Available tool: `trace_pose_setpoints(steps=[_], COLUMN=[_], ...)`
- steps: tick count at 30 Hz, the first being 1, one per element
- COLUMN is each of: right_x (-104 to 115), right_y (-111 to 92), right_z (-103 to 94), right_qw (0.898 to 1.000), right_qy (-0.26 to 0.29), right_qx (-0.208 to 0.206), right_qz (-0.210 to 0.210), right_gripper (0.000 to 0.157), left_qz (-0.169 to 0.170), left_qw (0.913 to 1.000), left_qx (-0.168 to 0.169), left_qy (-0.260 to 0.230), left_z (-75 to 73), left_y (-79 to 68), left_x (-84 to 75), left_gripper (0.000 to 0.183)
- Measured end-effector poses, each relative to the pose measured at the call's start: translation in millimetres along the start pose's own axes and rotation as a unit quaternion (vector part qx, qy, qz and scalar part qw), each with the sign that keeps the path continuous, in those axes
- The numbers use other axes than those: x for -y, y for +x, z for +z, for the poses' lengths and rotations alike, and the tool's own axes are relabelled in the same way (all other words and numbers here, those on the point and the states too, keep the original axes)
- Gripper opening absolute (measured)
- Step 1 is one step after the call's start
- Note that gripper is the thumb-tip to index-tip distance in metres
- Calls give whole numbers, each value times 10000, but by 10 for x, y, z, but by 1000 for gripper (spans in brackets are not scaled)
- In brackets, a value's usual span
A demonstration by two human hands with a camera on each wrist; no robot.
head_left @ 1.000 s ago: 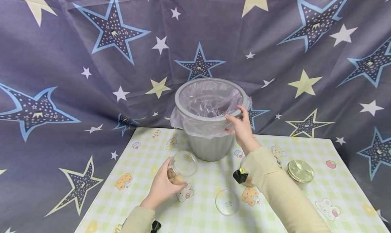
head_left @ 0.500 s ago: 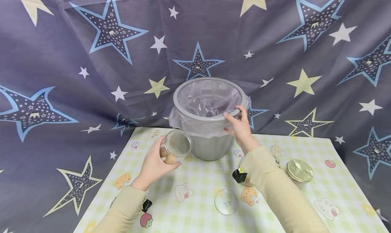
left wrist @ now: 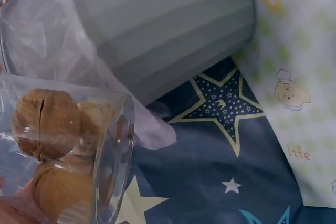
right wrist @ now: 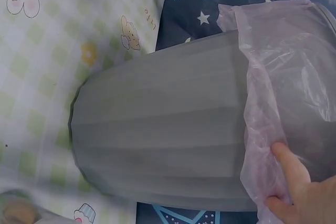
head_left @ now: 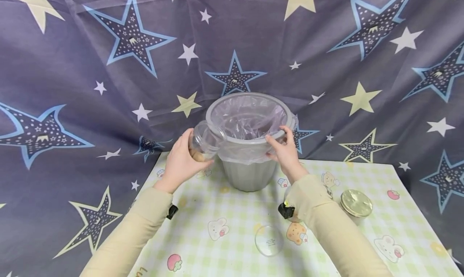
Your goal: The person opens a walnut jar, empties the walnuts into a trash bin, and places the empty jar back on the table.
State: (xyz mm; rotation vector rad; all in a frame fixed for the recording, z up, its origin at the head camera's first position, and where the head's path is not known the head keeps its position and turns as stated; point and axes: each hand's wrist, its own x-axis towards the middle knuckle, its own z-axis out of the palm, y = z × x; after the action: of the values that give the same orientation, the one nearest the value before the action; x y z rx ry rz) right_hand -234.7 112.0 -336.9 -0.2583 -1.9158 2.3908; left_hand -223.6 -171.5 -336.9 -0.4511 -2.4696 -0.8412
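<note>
My left hand (head_left: 178,161) grips a clear plastic jar (head_left: 207,136), raised and tilted beside the left rim of a grey trash bin (head_left: 250,174). Several walnuts (left wrist: 47,124) lie inside the jar in the left wrist view. Its mouth faces the bin, and the jar overlaps the rim in the head view. A thin pinkish bin liner (head_left: 239,153) is folded over the bin's edge. On the bin's front right, my right hand (head_left: 288,154) holds the rim through the liner, thumb and fingers around it. The liner's folded part (right wrist: 260,129) hangs down the ribbed side.
A clear round lid (head_left: 269,240) lies on the checked tablecloth (head_left: 235,212) in front of the bin. To the right stands a container with a gold-coloured lid (head_left: 356,203). Another clear container (right wrist: 20,209) is partly hidden by the right forearm. A star-patterned curtain (head_left: 174,79) hangs behind.
My left hand has lifted the jar from low over the table up to the bin's left rim and tipped it toward the opening. My right hand has stayed on the rim.
</note>
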Motion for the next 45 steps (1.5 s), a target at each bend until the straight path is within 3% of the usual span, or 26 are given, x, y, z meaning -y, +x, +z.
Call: trace_pose_setpoints(steps=[8,18,29,36,45], right_x=[-33,6,-22,-34,-27], right_y=[-3,-12,-3,-3,-14], right_z=[30,-24,-20,3,-12], right_qw=[9999,9997,9997,9993,9992], right_qy=[-121,-209,-229,-306,-305], right_qx=[25,-37,16,10,-3], right_qz=[-22,-122,-127,-193,-247], right_gripper=[64,64,65,64,63], left_qz=[316,461,1521,2226,2446], left_qw=[9977,9914,9638,9370,9251], left_qx=[27,614,490,348,344], left_qy=[606,1064,2136,2668,2884], left_z=[-122,-225,-304,-315,-291], left_y=[245,486,651,716,763], left_x=[1,-54,-182,-253,-311], left_gripper=[101,105,98,94,90])
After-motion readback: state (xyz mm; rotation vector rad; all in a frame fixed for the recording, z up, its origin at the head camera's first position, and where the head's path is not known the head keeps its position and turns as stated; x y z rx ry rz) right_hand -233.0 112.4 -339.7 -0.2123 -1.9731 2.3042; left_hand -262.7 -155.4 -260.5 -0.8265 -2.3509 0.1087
